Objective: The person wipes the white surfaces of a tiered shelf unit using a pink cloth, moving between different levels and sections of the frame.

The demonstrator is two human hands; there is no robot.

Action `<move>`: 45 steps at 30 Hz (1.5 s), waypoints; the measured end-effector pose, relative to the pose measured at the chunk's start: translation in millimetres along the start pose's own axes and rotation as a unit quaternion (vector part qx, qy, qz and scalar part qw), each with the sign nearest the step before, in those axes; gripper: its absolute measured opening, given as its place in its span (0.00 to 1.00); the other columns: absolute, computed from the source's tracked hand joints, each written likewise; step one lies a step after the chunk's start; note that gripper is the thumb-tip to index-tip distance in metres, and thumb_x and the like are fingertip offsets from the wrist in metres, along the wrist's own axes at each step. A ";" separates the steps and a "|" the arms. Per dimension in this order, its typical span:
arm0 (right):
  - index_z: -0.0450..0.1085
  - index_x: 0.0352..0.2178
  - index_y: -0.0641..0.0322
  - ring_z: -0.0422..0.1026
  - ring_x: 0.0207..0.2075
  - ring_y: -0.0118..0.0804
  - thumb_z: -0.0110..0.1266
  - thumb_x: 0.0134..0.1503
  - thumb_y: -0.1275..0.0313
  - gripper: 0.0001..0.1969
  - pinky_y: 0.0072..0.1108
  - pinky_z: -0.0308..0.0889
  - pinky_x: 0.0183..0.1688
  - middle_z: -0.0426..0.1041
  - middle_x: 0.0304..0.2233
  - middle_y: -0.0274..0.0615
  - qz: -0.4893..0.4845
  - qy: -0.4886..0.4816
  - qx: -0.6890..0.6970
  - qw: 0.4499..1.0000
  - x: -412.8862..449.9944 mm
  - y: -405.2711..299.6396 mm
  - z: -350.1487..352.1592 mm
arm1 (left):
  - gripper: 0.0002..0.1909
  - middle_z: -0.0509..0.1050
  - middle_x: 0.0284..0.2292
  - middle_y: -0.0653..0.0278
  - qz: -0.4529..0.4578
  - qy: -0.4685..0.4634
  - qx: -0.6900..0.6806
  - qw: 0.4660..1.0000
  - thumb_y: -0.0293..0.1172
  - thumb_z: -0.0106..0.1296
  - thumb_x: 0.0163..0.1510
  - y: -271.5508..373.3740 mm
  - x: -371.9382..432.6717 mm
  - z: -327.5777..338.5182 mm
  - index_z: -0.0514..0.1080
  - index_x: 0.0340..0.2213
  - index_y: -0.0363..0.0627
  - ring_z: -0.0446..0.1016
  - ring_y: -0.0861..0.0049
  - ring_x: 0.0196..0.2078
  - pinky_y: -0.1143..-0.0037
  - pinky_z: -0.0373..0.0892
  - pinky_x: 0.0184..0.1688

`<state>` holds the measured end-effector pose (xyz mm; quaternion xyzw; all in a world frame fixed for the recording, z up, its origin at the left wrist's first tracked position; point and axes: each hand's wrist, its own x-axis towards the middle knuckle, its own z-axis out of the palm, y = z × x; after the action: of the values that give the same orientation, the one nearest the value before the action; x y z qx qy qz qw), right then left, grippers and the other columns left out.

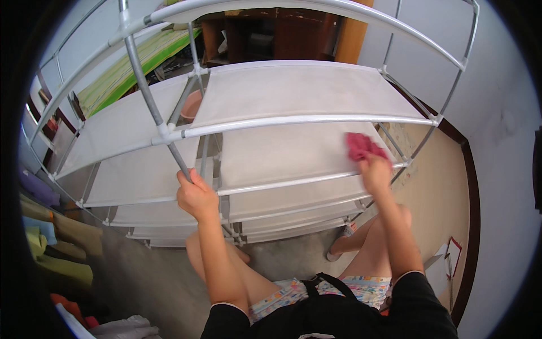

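Note:
A tubular-frame shelving rack with white fabric shelves [292,91] stands before me in two columns of several tiers. My left hand [197,195] is wrapped around the grey metal upright [146,84] between the columns, close to a joint. In my right hand [376,171] is a bunched pinkish-red cloth [365,146], slightly blurred. The cloth lies against the right end of a lower white shelf [288,156], just behind its front tube [292,183]. Part of the cloth is hidden by my fingers.
A bed with a green-edged mattress [139,68] and a dark wooden cabinet [292,36] stand behind the rack. A pink basin [192,104] shows between the columns. Clothes [63,237] lie at left. A pale wall [504,178] with dark skirting [473,203] rises at right.

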<state>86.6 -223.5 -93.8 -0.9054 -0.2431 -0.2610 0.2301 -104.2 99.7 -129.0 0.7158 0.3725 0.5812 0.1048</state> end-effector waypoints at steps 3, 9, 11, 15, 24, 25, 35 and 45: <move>0.71 0.28 0.65 0.72 0.32 0.53 0.41 0.53 0.60 0.18 0.38 0.63 0.40 0.73 0.29 0.54 0.099 -0.046 -0.117 0.987 25.2 66.1 -15.1 | 0.15 0.67 0.14 0.50 0.001 -0.001 -0.004 1.000 0.41 0.40 0.58 5.9 -0.1 6.6 0.65 0.33 0.38 0.68 0.49 0.19 0.58 0.59 0.21; 0.71 0.38 0.57 0.73 0.31 0.47 0.46 0.52 0.60 0.16 0.39 0.66 0.34 0.74 0.31 0.45 -0.044 -0.127 -0.033 0.990 16.0 -27.9 27.4 | 0.16 0.67 0.14 0.50 -0.012 0.009 -0.006 1.000 0.41 0.40 0.58 2.1 2.5 5.4 0.66 0.34 0.38 0.68 0.49 0.19 0.57 0.59 0.22; 0.70 0.41 0.51 0.69 0.44 0.45 0.47 0.51 0.61 0.17 0.37 0.64 0.42 0.70 0.44 0.38 -0.175 -0.123 0.027 0.976 -5.5 -90.8 49.3 | 0.16 0.68 0.15 0.50 -0.014 0.006 -0.022 1.000 0.41 0.40 0.58 3.9 2.1 6.2 0.66 0.33 0.39 0.68 0.48 0.20 0.57 0.60 0.22; 0.66 0.47 0.51 0.59 0.56 0.49 0.40 0.55 0.56 0.22 0.44 0.54 0.54 0.64 0.53 0.40 -0.233 -0.205 0.047 0.949 -23.1 -168.5 40.0 | 0.15 0.70 0.17 0.49 -0.023 0.003 -0.005 1.000 0.40 0.39 0.58 2.3 3.6 4.2 0.66 0.32 0.39 0.69 0.47 0.22 0.57 0.61 0.23; 0.66 0.46 0.54 0.69 0.44 0.49 0.37 0.57 0.57 0.21 0.33 0.63 0.48 0.70 0.43 0.52 0.064 -0.282 -0.029 0.957 57.8 28.7 16.5 | 0.13 0.72 0.19 0.52 -0.006 -0.013 -0.016 1.000 0.39 0.40 0.58 5.3 0.9 0.5 0.66 0.32 0.40 0.70 0.49 0.23 0.58 0.62 0.24; 0.67 0.45 0.55 0.70 0.44 0.49 0.37 0.57 0.57 0.21 0.34 0.64 0.47 0.69 0.45 0.51 0.092 -0.239 -0.053 0.965 58.8 46.7 9.3 | 0.13 0.72 0.19 0.53 -0.004 -0.010 -0.020 1.000 0.39 0.40 0.58 3.7 0.9 1.0 0.66 0.32 0.40 0.70 0.49 0.23 0.58 0.62 0.24; 0.72 0.36 0.53 0.69 0.38 0.51 0.46 0.50 0.60 0.15 0.40 0.62 0.37 0.71 0.36 0.44 -0.092 -0.081 -0.018 0.992 -7.7 -74.9 44.1 | 0.13 0.71 0.18 0.52 -0.015 -0.009 -0.006 1.000 0.39 0.39 0.58 8.4 2.6 4.7 0.66 0.31 0.41 0.70 0.50 0.22 0.59 0.62 0.24; 0.69 0.40 0.59 0.72 0.35 0.53 0.38 0.56 0.56 0.21 0.38 0.65 0.40 0.73 0.32 0.55 0.016 -0.202 -0.042 0.978 19.9 -7.2 5.9 | 0.12 0.71 0.18 0.53 -0.001 -0.018 -0.040 0.999 0.38 0.40 0.57 3.6 0.0 1.0 0.66 0.31 0.42 0.69 0.49 0.22 0.59 0.61 0.23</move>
<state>99.6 -208.4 -84.5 -0.9521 -0.2590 -0.0786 0.1425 -101.7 97.5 -127.2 0.7213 0.3477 0.5823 0.1403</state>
